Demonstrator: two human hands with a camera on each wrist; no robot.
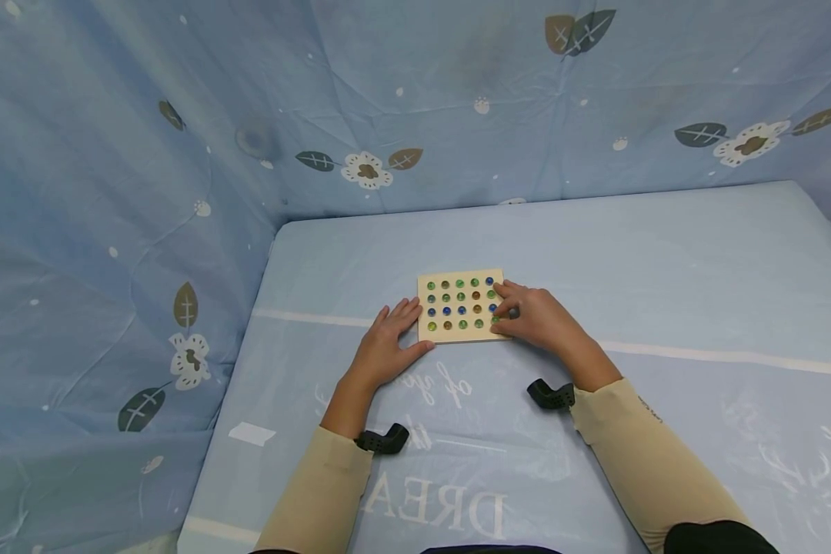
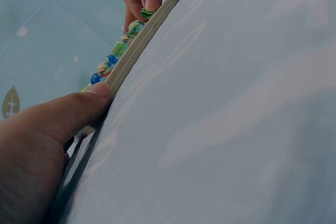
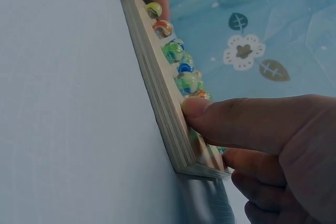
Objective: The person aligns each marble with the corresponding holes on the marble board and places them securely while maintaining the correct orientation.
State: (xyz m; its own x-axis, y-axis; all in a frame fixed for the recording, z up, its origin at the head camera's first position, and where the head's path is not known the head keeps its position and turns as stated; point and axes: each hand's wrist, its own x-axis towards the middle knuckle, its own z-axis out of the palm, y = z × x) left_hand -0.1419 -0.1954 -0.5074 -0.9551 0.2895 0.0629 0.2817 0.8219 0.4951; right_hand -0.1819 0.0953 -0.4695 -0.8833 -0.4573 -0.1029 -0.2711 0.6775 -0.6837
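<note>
A pale wooden board lies on the table with rows of glass marbles, green, blue and amber, set on its top. My left hand rests at the board's left side, fingers extended along that edge, the thumb touching the near left corner. Over the near right corner, my right hand pinches a green marble between thumb and a curled finger. In the right wrist view, the right thumb partly covers that corner and hides the marble beneath it.
Light blue cloth with white lettering covers the table. Behind and to the left hangs a patterned blue curtain. A white patch sits near the table's left edge. Each wrist wears a black band.
</note>
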